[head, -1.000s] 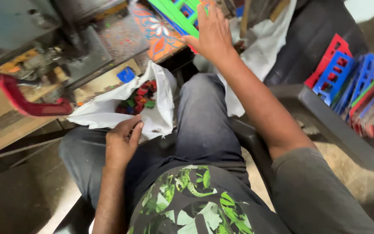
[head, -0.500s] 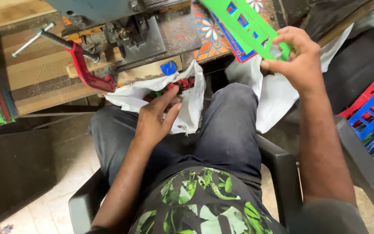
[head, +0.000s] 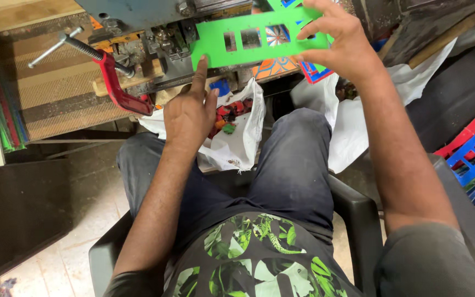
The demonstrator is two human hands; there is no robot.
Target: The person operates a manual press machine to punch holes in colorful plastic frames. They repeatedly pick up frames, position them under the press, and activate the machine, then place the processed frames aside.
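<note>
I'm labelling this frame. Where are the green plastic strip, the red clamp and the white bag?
green strip (head: 215, 43): head view, solid left part beside the cut-outs.
red clamp (head: 117, 91): head view, middle of its curved red frame.
white bag (head: 236, 151): head view, front wall below the opening.

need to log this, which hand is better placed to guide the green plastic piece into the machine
Likely the right hand: it already grips the green plastic piece at its right end. The left hand only touches its lower left corner with one fingertip.
</note>
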